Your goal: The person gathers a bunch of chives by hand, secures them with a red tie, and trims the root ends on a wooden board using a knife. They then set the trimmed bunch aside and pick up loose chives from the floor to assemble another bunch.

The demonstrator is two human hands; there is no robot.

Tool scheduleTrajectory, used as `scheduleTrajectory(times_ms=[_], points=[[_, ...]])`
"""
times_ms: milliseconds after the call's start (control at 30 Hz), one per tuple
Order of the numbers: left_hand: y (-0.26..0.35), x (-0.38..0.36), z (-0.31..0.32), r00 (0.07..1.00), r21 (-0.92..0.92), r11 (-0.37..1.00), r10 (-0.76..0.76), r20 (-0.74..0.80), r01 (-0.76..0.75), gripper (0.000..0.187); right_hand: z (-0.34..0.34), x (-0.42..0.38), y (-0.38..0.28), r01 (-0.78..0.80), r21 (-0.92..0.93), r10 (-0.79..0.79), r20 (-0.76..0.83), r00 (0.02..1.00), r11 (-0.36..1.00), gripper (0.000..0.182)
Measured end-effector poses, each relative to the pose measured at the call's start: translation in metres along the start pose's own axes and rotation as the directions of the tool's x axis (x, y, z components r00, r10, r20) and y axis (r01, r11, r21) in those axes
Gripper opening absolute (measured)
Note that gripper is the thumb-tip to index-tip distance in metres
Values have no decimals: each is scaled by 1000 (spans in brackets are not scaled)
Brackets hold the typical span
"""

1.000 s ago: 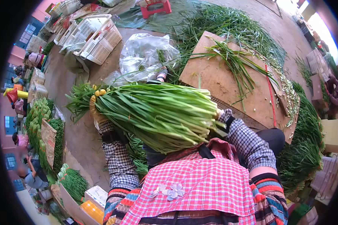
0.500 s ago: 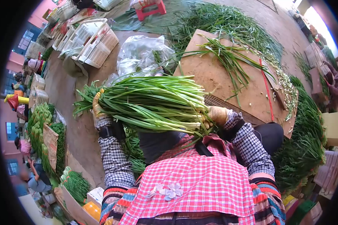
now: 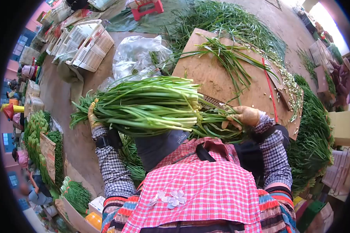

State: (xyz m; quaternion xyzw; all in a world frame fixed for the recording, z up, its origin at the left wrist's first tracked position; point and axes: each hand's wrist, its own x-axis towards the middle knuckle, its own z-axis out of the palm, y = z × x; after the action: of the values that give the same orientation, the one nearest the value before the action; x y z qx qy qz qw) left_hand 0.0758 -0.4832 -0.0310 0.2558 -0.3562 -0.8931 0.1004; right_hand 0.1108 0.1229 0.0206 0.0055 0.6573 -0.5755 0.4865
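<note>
A thick bunch of garlic chives point(image 3: 151, 103) lies across my lap, leafy tips to the left and pale cut ends to the right. My left hand point(image 3: 92, 113), in a yellowish glove, is wrapped round the leafy end. At the other end my right hand point(image 3: 245, 116), also gloved, has its fingers curled on a few loose chive leaves point(image 3: 216, 123) that hang below the stem ends. Just beyond stands a wooden board point(image 3: 194, 58) with a small heap of chives point(image 3: 231, 64), a red strip point(image 3: 271, 93) and scattered pale trimmings on it.
Clear plastic bags point(image 3: 138, 58) lie beyond the bunch, with white plastic crates point(image 3: 95, 48) further left. Piles of greens point(image 3: 313, 124) flank the board on the right and at the far side. A red stool point(image 3: 147, 9) stands at the back. People sit at far left.
My right hand has moved right, away from the stem ends, drawing loose leaves out with it. My left hand keeps its hold on the bunch, which has shifted slightly left in view.
</note>
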Motion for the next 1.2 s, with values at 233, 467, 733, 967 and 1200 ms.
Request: scheduleTrajectory(times_ms=[233,467,733,967,1200], points=[[4,5,-15,999,46,999,29,-28,-27,31,-46,-35,-18,34,-275,-146,-399,905,961,30],[8,-13,-23,998,-74,997,4,-56,-8,31,-119,3,-24,-258,-435,-219,-781,585,862,28],[2,-32,8,1000,-38,999,-6,-28,5,35,-177,154,-80,43,-984,-483,122,867,-171,28],[3,-28,7,990,30,998,55,-131,-51,33,-145,130,-183,35,-752,-562,-460,687,659,79],[-4,-32,10,979,-27,997,69,-191,-76,32,45,115,-89,502,-247,-546,-161,822,829,89]])
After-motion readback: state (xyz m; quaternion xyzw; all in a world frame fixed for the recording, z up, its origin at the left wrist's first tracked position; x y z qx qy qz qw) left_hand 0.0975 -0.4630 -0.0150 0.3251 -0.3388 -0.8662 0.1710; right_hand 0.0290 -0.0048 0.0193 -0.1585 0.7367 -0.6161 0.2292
